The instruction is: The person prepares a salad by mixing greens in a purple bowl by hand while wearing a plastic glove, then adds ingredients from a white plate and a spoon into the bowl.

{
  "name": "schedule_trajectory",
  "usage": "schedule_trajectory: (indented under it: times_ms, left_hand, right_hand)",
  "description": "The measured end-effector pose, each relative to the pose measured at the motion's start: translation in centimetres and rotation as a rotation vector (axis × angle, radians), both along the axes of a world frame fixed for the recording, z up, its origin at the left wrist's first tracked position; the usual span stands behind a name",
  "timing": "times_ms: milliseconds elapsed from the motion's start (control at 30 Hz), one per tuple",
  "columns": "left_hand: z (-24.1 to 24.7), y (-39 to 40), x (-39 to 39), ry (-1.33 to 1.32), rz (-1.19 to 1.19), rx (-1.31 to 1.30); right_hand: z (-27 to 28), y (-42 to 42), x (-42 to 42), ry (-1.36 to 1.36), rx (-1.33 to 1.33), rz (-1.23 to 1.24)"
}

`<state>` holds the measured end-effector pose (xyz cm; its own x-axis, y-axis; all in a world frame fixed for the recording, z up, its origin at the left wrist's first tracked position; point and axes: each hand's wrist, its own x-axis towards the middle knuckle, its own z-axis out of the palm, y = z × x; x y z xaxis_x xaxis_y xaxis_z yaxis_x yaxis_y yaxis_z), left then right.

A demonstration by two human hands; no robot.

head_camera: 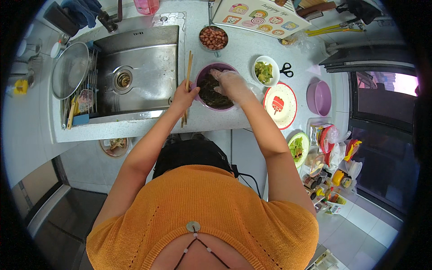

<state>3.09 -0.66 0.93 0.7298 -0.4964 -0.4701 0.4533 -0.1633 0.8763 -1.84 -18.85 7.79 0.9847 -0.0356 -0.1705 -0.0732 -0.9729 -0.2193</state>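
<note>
My left hand [183, 96] grips the left rim of a purple bowl [224, 108] on the counter, beside wooden chopsticks [189, 66]. Inside the bowl lie dark, shredded strands [211, 91], perhaps seaweed. My right hand [229, 84], in a clear plastic glove, reaches into them; whether its fingers hold any is hidden. Above the bowl stands a metal cup of reddish peanuts [213, 38]. A white bowl with chopped green vegetables [264, 71] is to the right, next to black-handled scissors [286, 70]. Below it lies a red-rimmed plate [285, 105] with a cake picture.
A steel sink [145, 81] is at the left, with a dish rack [92, 101] and a glass lid [70, 71]. At the right are an empty purple bowl [319, 98], a green-rimmed plate of vegetables [297, 148], and several bottles and packets. A decorated box [258, 17] stands behind.
</note>
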Motion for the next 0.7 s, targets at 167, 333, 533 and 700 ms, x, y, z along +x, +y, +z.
schedule_trajectory:
  times_ms: [167, 333, 533, 700]
  left_hand:
    - [-0.4, 0.2, -0.1, -0.005, 0.008, -0.020]
    - [-0.6, 0.1, -0.2, -0.052, 0.010, -0.005]
    - [-0.7, -0.1, -0.1, -0.055, 0.023, -0.012]
    - [-0.1, 0.1, 0.0, 0.007, 0.001, 0.001]
  right_hand:
    - [1.6, 0.3, -0.8, 0.104, -0.118, -0.111]
    - [-2.7, 2.7, -1.4, 0.106, -0.051, -0.075]
    - [-4.6, 1.7, -1.7, 0.080, 0.063, 0.027]
    - [1.4, 1.2, -1.8, 0.043, 0.010, 0.023]
